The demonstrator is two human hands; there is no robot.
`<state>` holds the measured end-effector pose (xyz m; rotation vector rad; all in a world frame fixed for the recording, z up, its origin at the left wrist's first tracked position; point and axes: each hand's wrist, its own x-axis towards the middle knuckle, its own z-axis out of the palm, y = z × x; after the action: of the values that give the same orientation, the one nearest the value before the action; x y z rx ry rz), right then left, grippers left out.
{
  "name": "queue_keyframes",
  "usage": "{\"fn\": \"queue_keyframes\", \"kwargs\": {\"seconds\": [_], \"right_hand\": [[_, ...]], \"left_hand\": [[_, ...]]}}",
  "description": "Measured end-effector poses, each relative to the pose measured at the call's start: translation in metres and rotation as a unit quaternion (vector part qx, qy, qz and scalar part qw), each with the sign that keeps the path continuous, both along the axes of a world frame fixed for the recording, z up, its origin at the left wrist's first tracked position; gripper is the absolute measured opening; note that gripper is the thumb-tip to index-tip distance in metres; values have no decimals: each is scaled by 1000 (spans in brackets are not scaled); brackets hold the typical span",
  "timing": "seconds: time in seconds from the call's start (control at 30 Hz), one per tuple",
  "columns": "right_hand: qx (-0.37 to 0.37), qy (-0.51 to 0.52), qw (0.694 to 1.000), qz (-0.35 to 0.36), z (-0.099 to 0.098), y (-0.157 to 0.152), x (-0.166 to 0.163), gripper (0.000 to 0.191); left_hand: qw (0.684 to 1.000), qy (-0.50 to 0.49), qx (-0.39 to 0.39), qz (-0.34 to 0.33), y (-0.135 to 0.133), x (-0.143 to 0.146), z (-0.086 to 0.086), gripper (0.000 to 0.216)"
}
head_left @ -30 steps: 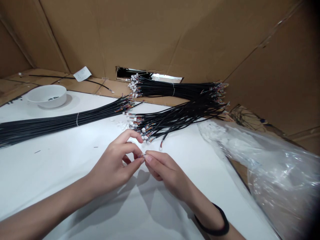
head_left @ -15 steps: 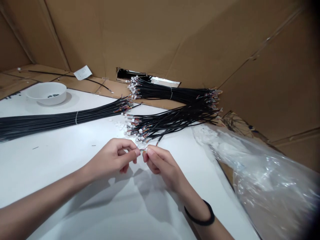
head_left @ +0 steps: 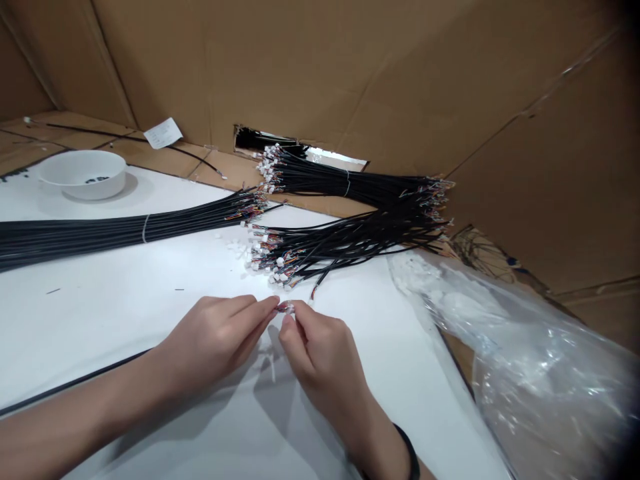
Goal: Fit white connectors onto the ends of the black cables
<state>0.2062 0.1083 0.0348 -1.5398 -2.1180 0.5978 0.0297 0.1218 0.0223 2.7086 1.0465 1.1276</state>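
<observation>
My left hand (head_left: 223, 327) is closed in a pinch on thin coloured wires (head_left: 285, 307) at the end of a black cable (head_left: 75, 381). That cable shows again behind my left forearm, running to the left edge. My right hand (head_left: 325, 340) meets the left one above the white table and pinches the other end of the short wires. A small whitish bit shows at its fingertips, too small to make out clearly. Just beyond my hands lies a pile of black cables (head_left: 360, 233) with white connectors (head_left: 280, 262) on their near ends.
A tied cable bundle (head_left: 100, 233) lies to the left, another (head_left: 320, 179) at the back. A white bowl (head_left: 83, 175) with small dark pieces stands far left. On the right a clear plastic bag (head_left: 540, 360) overlaps the table edge. Cardboard walls (head_left: 300, 67) enclose the back.
My left hand has turned over, back up, with its fingers drawn together. A black cable now shows behind my left forearm. The view has shifted slightly.
</observation>
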Motion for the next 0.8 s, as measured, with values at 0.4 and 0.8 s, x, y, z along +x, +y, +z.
{"fn": "queue_keyframes", "kwargs": {"seconds": [0.4, 0.8], "right_hand": [[23, 6, 1000, -8, 1, -1, -2, 22], [88, 20, 996, -4, -4, -3, -1, 22]], "left_hand": [[995, 72, 73, -3, -5, -2, 2, 28], [991, 60, 119, -5, -4, -2, 2, 26]]}}
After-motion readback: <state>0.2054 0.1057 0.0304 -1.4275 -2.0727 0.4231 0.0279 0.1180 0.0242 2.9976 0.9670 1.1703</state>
